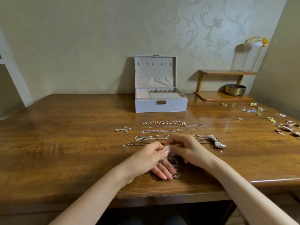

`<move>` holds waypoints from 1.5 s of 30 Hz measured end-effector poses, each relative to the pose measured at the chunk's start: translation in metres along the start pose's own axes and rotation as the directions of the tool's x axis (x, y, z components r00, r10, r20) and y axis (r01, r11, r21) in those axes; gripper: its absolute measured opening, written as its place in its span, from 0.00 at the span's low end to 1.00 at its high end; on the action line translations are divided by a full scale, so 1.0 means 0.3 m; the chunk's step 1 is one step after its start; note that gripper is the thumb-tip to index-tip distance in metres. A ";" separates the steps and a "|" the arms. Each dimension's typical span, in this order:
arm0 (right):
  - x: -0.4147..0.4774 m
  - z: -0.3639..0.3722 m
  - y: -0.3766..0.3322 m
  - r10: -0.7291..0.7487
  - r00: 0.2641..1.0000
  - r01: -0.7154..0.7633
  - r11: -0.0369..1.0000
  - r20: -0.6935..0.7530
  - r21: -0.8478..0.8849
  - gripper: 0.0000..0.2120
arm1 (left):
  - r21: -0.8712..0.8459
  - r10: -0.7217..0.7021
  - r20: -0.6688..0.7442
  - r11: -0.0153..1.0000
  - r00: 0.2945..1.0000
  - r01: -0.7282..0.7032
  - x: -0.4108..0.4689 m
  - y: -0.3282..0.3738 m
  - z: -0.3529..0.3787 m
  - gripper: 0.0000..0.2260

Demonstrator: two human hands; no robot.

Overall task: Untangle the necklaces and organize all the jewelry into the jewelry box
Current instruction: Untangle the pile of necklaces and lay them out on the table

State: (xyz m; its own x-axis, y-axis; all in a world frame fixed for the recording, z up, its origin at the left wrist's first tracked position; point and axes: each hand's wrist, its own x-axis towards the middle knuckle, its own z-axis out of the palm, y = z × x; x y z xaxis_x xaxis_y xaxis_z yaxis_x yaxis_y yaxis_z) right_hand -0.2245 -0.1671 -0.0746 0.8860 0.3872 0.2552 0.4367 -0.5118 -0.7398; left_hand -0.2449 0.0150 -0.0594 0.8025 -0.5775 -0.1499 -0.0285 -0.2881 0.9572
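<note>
A tangled silver chain (175, 166) hangs between my two hands near the table's front edge. My left hand (152, 159) pinches its upper part between thumb and forefinger, the other fingers spread under the tangle. My right hand (186, 147) pinches the chain from the right. Beyond my hands, several necklaces lie stretched in rows: a beaded one (164, 122), a cross pendant chain (125, 129), and a black cord with a silver pendant (216, 142). The grey jewelry box (160, 105) stands open at the back centre.
Small earrings and brooches (259, 111) lie scattered at the right side of the wooden table (65, 135). A wooden shelf (224, 96) with a brass bowl (235, 89) stands at the back right against the wall.
</note>
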 end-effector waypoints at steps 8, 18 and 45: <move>-0.035 -0.042 -0.016 0.001 0.994 -0.014 0.993 0.110 0.121 0.06 | -0.030 0.185 -0.331 0.978 0.925 -0.206 -0.005 -0.004 -0.073 0.07; -0.061 -0.159 -0.014 0.109 0.970 -0.074 0.984 -0.219 0.161 0.08 | -0.278 0.064 -0.715 0.888 0.696 -0.367 -0.025 -0.045 -0.179 0.05; -0.224 -0.271 0.129 0.312 0.877 -0.429 0.852 -0.365 -0.301 0.07 | 0.490 0.213 -0.795 0.777 0.568 0.394 -0.050 -0.166 -0.221 0.06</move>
State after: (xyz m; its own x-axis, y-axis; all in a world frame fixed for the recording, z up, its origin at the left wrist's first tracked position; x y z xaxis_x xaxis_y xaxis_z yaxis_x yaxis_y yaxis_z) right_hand -0.2545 -0.2752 -0.0698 0.9703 -0.1004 0.2201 0.0390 -0.8329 -0.5520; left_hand -0.2161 0.0887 -0.0885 0.9235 0.2178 0.3159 0.0020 -0.8261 0.5635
